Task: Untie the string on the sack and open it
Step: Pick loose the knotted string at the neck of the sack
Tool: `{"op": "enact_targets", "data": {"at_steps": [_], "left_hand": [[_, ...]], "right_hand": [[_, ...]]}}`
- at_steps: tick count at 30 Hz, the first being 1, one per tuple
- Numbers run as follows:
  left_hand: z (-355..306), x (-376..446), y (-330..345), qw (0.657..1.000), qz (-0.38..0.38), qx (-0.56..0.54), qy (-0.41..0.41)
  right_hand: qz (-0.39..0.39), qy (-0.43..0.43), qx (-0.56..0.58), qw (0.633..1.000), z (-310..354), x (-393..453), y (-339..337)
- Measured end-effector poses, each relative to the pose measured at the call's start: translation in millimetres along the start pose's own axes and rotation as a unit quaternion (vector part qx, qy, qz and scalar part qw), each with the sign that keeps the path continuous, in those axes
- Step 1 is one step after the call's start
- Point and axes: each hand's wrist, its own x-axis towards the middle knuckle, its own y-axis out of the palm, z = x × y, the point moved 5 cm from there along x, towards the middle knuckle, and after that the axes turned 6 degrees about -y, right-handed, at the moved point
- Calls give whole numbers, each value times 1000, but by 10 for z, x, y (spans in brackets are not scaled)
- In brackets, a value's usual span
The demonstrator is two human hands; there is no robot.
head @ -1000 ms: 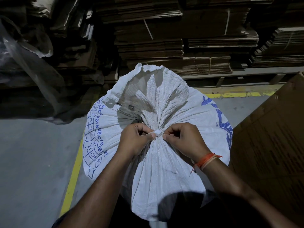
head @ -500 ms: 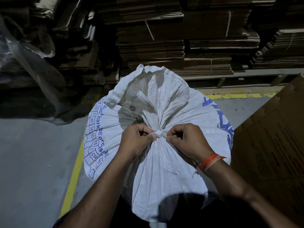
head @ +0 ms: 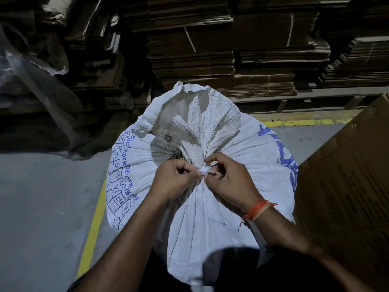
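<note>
— String (head: 205, 171) on that white sack (head: 210, 218), where is it sitting?

— Right at the gathered neck, near the middle of the sack's top. It is wrapping the bunched cloth, and the ruffled mouth is fanning out beyond it, still cinched.

— What are the hands doing?

— The left hand (head: 172, 181) is curling shut, its fingertips pinching the white knot from the left. The right hand (head: 228, 182) is closing on a thin strand from the right, thumb and forefinger pressed together, the other fingers folded in. An orange wrist thread (head: 257, 209) is showing on that arm.

— Anything crowding the sack?

— A big brown cardboard box (head: 347, 186) is standing just beside the sack on its right. Beyond the sack, stacks of flattened cardboard (head: 242, 49) are resting on a pallet (head: 305, 100). To the sack's far left, clear plastic sheeting (head: 31, 81) is hanging. A yellow floor line (head: 94, 226) is running just beside the sack's left and passing behind it.
</note>
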Motion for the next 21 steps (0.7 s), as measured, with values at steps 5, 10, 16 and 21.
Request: {"op": "enact_targets", "data": {"at_steps": [5,10,16,21], "left_hand": [[7,15,11,997,22,-63,-38],[3,34,-24,999,-15,35,27],[39,78,-29,997,-20,57,48],[60,67,-18,996,-37,61,46]], "right_hand": [[16,6,20,1000,27,2,10],[10,-13,5,1000,54,1,43],[-20,-23,11,999,30,-5,98],[-11,-6,37,999,-54,40,81]]}}
